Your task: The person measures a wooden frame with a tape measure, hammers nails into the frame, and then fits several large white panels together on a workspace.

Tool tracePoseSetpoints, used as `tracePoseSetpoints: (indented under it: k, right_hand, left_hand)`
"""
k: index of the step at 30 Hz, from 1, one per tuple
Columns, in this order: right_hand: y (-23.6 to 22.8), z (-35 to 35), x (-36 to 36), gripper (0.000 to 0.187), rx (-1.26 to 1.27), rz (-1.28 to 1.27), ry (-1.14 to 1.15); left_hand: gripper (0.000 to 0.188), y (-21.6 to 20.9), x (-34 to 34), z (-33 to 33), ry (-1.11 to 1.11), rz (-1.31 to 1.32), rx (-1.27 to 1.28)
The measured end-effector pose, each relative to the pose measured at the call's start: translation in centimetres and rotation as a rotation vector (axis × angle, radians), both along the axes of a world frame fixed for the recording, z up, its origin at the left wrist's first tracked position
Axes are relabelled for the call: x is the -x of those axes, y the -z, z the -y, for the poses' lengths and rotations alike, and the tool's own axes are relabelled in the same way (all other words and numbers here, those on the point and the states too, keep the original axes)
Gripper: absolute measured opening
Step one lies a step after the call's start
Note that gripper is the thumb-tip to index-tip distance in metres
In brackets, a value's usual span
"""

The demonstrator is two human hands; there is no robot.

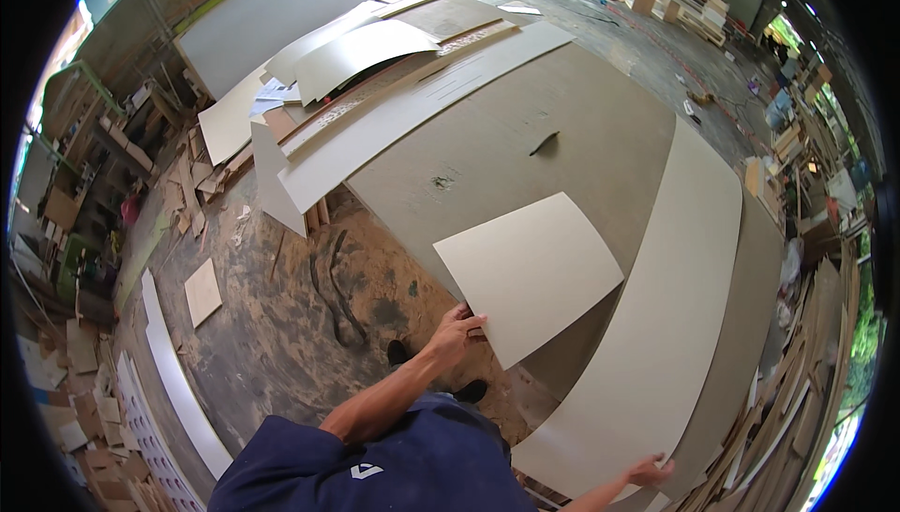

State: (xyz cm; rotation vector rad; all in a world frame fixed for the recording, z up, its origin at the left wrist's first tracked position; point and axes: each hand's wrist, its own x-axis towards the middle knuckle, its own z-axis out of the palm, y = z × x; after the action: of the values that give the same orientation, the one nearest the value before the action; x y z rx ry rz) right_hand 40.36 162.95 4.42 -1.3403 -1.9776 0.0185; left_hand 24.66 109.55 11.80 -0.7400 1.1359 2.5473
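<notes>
A squarish white panel [534,278] lies at a slant over the grey-brown work table [506,146]. Its near left edge is pinched in my left hand [457,332], with the thumb and fingers closed on it. To the right stretches a long white panel [670,296], curved by the lens, running from the table's far side towards me. At its near right edge is my right hand [647,471], fingertips bent over the edge; part of that grip is hidden. A small dark curved piece [544,143] lies on the table top.
Sheets and strips, including a bent white sheet [366,54], are stacked beyond the table on the left. A loose square offcut [202,293] and a long white strip [178,381] lie on the dusty floor. Timber lengths [797,399] crowd the right side.
</notes>
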Motion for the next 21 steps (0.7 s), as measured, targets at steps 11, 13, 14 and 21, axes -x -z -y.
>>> tracePoseSetpoints:
  k: [11, 13, 14, 21]
  right_hand:
    - [-8.1, 42.1, 11.3, 0.044, 1.916, -0.565, -0.816]
    - [-8.3, 46.1, 13.1, 0.045, 2.159, -0.544, -1.069]
    - [-8.6, 48.5, 14.1, 0.045, 2.161, -0.556, -1.068]
    - [-8.3, 63.2, 20.9, 0.011, 2.114, -0.516, -1.353]
  left_hand:
    - [0.039, -3.0, -2.1, 13.4, -0.087, -0.258, -0.085]
    - [0.04, -3.1, -2.4, 16.8, -0.116, -0.283, -0.074]
    - [0.042, -3.0, -2.7, 18.8, -0.143, -0.292, -0.067]
    - [0.031, -2.9, -4.6, 33.1, -0.445, -0.332, -0.08]
